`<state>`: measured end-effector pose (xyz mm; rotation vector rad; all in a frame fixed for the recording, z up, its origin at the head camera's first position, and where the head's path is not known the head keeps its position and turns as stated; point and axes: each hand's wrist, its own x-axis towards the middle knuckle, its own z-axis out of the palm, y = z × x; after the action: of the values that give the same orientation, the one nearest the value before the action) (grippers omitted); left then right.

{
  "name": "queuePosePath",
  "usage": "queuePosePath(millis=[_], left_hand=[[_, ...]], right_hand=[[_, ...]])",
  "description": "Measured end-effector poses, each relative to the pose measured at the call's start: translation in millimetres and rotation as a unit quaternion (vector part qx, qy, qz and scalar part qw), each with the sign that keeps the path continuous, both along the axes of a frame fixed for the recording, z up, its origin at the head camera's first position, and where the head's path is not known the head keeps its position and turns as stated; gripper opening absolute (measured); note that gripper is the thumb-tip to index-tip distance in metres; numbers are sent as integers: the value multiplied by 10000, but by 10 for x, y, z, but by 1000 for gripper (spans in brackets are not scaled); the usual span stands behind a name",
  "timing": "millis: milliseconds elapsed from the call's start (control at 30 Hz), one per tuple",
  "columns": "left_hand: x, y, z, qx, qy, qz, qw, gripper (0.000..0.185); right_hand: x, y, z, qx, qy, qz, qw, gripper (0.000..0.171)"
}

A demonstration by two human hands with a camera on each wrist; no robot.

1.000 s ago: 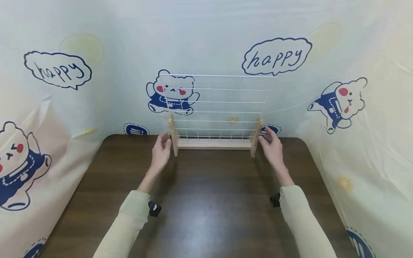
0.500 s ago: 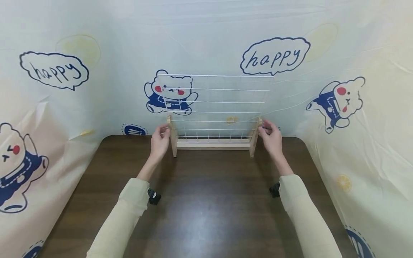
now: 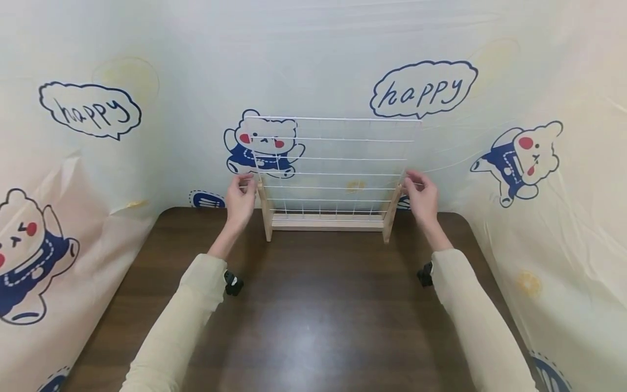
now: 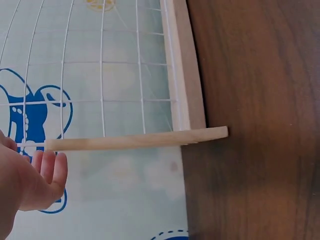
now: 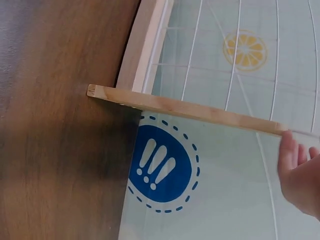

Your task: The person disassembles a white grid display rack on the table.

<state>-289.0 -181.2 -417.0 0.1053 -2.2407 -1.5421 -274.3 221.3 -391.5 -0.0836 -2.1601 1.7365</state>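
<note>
**Two hands on the wire rack**

Both the left hand (image 3: 241, 197) and right hand (image 3: 421, 195) pinch the wire grid rack (image 3: 329, 174), upright at the table's (image 3: 313, 305) far edge. Uneven pulling could tip it or free the grid.

the left hand (image 4: 31, 182) sits at 8 o'clock, fingers curled by the end of a wooden post (image 4: 136, 140) that runs level across the middle toward 3 o'clock. a white wire grid (image 4: 82, 70) fills the 10 to 12 o'clock area, set in a wooden rail (image 4: 184, 65). the brown table (image 4: 260, 120) covers the 3 o'clock side. a blue cartoon print (image 4: 31, 112) shows behind the grid at 9 o'clock.
</note>
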Motion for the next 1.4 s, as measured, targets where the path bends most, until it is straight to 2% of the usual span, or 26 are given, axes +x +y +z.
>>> queuePosePath(millis=[100,200,400,467,600,767,867,1000,1167,1400], left_hand=[[-65,21,73,33,70,-56,10000,31],[-110,48,136,220,94,-174,9996,37],[-94,76,167,1106,-50,-631,9918,34],[-87,61,162,1210,-124,-681,9902,32],[-141,10,179,1026,-137,-748,9918,32],[-225,-75,212,641,20,-892,9939,27],[-256,-96,233,321,95,-904,9953,25],[-272,-88,228,143,96,-906,9957,22],[-275,-60,206,154,-15,-1080,9940,19],[-335,-64,221,149,66,-1312,9912,16]], right_hand=[[-8,-28,102,-136,66,23,9999,33],[-48,-44,118,-350,171,-46,9992,33],[-144,-33,-42,-780,228,-143,9966,29],[-195,-10,-115,-761,225,-91,9968,31],[-312,42,-188,-313,179,156,9992,34],[-397,70,-162,568,121,532,9969,25],[-418,72,-139,920,165,605,9938,20],[-406,74,-145,1345,313,572,9888,19],[-356,81,-196,1566,631,601,9838,18],[-375,75,-193,1579,679,635,9831,18]])
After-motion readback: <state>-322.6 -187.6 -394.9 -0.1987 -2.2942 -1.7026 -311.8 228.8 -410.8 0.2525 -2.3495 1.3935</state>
